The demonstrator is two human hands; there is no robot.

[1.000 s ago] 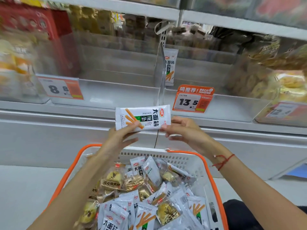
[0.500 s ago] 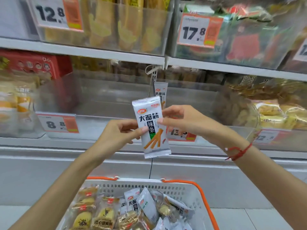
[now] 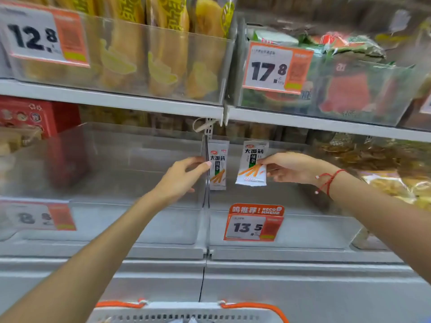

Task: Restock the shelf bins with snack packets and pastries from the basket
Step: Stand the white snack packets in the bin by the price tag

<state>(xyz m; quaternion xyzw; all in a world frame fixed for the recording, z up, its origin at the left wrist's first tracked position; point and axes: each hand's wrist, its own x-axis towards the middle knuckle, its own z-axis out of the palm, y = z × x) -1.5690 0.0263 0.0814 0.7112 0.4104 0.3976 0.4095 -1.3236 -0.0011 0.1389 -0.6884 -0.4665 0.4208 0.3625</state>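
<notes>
Two of my right hand's (image 3: 292, 167) fingers pinch a snack packet (image 3: 252, 164) upright inside the clear bin (image 3: 303, 231) tagged 13.5 — one matching packet (image 3: 218, 165) stands there already; my left hand (image 3: 180, 179) rests loosely open on the divider (image 3: 206, 183).

Bare forearms, red string bracelet (image 3: 327, 181) on right wrist

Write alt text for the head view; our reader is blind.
The right hand holds a white snack packet over the clear bin priced 13.5, beside an identical packet inside; the left hand touches the bin divider.
</notes>
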